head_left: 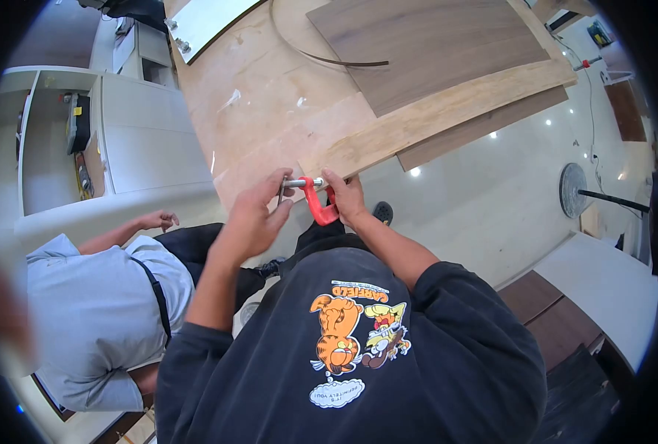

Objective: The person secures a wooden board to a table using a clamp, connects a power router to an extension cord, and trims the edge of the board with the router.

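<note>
A red C-clamp (319,207) sits on the near edge of a light wooden board (418,122) on the workbench. My left hand (259,214) pinches the metal screw handle (299,183) of the clamp. My right hand (345,196) grips the red frame against the board's edge. A darker walnut panel (425,44) lies on top of the board, farther away. My dark sweatshirt with a cartoon print fills the lower frame.
Another person in a light blue shirt (96,311) crouches at lower left, one hand (159,219) on a white cabinet (140,140). A thin dark edge strip (329,59) curls on the plywood bench. A fan (575,190) stands on the glossy floor at right.
</note>
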The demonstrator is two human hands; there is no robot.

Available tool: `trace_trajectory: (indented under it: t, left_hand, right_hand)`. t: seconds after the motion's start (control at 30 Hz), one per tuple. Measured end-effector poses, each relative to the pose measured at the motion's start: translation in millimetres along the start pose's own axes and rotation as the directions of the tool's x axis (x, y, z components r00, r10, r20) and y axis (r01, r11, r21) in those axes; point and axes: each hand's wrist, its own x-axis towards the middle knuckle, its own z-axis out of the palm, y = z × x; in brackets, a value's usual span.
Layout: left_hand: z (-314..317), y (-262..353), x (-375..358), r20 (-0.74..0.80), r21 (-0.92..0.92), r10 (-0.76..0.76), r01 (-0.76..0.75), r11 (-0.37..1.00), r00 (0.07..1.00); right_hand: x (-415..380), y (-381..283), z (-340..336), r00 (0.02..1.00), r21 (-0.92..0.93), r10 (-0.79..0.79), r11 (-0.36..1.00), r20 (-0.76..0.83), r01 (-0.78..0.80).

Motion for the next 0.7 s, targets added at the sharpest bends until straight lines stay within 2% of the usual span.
trace_trajectory:
  t: [0.07, 0.17, 0.27, 0.37, 0.43, 0.47, 0.57, 0.6, 0.7]
  left_hand:
    - [-21, 8, 10, 0.145, 0.037, 0.032, -0.038, 0.999, 0.989]
    - [-40, 2, 28, 0.344, 0.253, 0.104, -0.199, 0.947, 0.933]
    - [-47, 6, 40, 0.401, 0.353, 0.306, -0.453, 0.818, 0.864]
    - [-40, 10, 28, 0.317, 0.493, 0.288, -0.416, 0.764, 0.904]
    - [-10, 12, 11, 0.023, 0.564, 0.251, -0.220, 0.796, 0.968]
    - [7, 13, 4, -0.125, 0.577, 0.234, -0.121, 0.808, 0.964]
    - [51, 19, -6, -0.363, 0.337, 0.072, 0.059, 0.940, 0.929]
    - [63, 19, -2, -0.489, 0.275, 0.092, 0.053, 0.960, 0.867]
    - [66, -5, 8, -0.510, 0.283, 0.181, -0.035, 0.959, 0.841]
  right_hand:
    - [1, -2, 1, 1.000, 0.018, -0.001, 1.000, 0.012, 0.001]
    - [3, 5, 1, 0.998, 0.002, 0.024, 1.000, -0.057, -0.024]
    - [1, 1, -1, 1.000, -0.018, -0.020, 1.000, -0.014, 0.019]
    - [7, 7, -5, 1.000, -0.033, 0.014, 0.999, 0.003, -0.014]
    - [1, -1, 1, 1.000, 0.003, 0.016, 1.000, -0.003, -0.016]
    - [-1, -4, 4, 1.000, 0.023, 0.014, 1.000, -0.009, -0.014]
    - [2, 4, 1, 0.999, 0.018, -0.047, 0.999, -0.027, 0.048]
    - [-1, 2, 0, 0.999, 0.019, -0.027, 0.999, -0.034, 0.028]
    - [-3, -4, 7, 0.999, 0.035, 0.011, 0.999, -0.034, -0.010]
